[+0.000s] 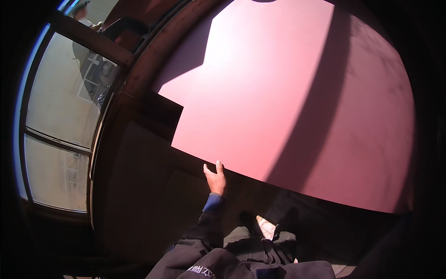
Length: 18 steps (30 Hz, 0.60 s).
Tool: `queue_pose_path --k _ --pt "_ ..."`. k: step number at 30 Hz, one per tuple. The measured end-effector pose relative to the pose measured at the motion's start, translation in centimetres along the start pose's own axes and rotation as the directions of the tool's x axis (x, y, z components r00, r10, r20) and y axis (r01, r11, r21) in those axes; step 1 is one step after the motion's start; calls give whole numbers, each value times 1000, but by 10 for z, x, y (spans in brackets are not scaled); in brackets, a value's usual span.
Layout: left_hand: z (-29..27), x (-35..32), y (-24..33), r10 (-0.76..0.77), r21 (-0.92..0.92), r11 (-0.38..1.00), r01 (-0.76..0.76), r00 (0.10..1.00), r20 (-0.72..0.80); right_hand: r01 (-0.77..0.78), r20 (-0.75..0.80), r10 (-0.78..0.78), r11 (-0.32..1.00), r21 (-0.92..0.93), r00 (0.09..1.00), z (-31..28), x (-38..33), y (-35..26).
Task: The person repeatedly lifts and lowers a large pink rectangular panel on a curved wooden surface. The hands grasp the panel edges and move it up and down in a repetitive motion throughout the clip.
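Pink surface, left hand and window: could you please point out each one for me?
Pink surface (260, 102): head view, on its sunlit middle.
Left hand (217, 180): head view, on its middle, between fingers and wrist.
Window (60, 97): head view, on its upper pane.

Wide fisheye view from the wearer's head, upright and tipped steeply downward.
The left of two side-by-side head cameras looks down past the wearer's dark, loose cloth clothing (218, 265), close along the lower edge, and over the bare left hand (216, 180), a little below centre; the broad, flat pink panel (246, 102) spreads ahead to the upper right, while dark-framed, pale glass panes (60, 97) bow along the left side.
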<state>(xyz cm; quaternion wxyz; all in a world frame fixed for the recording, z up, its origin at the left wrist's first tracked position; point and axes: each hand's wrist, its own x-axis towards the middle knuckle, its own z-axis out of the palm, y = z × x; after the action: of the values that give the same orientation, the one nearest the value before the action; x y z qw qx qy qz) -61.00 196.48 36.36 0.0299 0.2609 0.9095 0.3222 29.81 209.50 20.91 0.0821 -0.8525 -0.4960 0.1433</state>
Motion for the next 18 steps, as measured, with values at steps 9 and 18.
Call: queue_pose_path --k 9,18 --pt "79 71 -12 -253 -167 959 230 958 -135 -116 310 -181 665 738 933 30 -90 -118" --pt "85 132 36 -181 -340 921 188 982 54 34 192 -337 564 825 922 46 -171 -296"
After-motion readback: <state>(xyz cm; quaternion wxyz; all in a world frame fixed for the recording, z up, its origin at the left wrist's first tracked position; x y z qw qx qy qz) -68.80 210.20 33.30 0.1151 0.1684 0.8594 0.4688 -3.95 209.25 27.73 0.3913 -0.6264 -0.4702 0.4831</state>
